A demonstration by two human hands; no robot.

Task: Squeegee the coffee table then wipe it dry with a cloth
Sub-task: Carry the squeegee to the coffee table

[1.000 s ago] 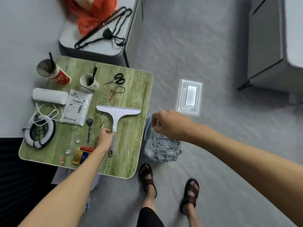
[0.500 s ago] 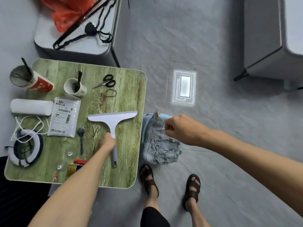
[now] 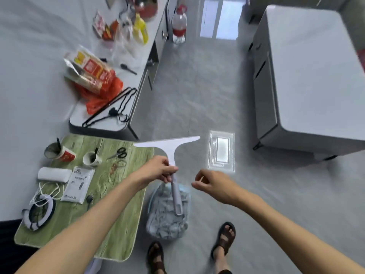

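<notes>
A white squeegee [image 3: 169, 145] is held in the air past the right edge of the green wood-grain coffee table [image 3: 110, 196], its blade far from me and its handle pointing down. My left hand [image 3: 158, 169] is shut on the handle just below the blade. My right hand [image 3: 210, 184] hovers to the right of the handle with loosely curled fingers and holds nothing. Below the squeegee, a crumpled grey-blue cloth [image 3: 167, 212] lies in a pale blue basin on the floor beside the table.
On the table stand a red cup [image 3: 59, 153], a white cup [image 3: 91, 158], scissors [image 3: 119, 153], a white roll [image 3: 54, 174], a packet [image 3: 79, 183] and a ring light with cord [image 3: 39, 212]. A cluttered grey bench [image 3: 110, 119] is behind, a grey cabinet [image 3: 308, 76] right. My sandalled feet [image 3: 224, 240] are below.
My left hand has lifted the squeegee off the table and carried it right, over the basin. My right hand has let go of the cloth and risen. The view has tilted up.
</notes>
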